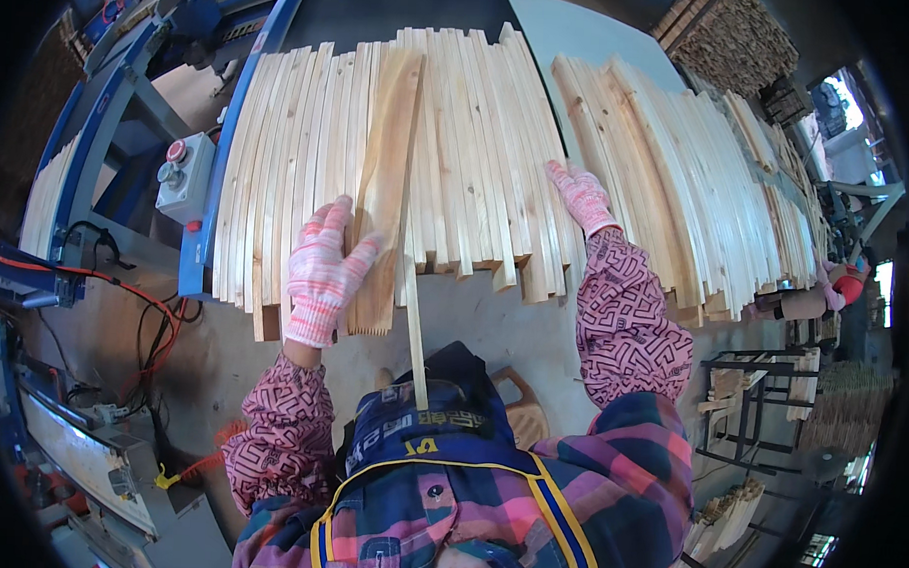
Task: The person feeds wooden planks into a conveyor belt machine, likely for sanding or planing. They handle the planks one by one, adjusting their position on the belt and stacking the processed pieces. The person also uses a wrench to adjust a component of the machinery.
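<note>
Wooden strips [479,165] lie side by side in a wide row before me. A broader, browner board [382,221] rests tilted on top of them, with a toothed near end. My left hand [325,269], in a pink and white knit glove, lies on the strips left of this board, fingers spread and thumb against its edge. At the row's right edge, my right hand [583,198], gloved alike, touches the outermost strips with its fingers stretched out. One thin strip [414,323] sticks out from the row toward my apron.
More boards [678,182] lie in a second row to the right. On the left stand a blue machine frame [110,102] and a grey control box [186,179] with a red button. Orange and black cables [158,314] hang below. Another person's arm [825,294] shows far right.
</note>
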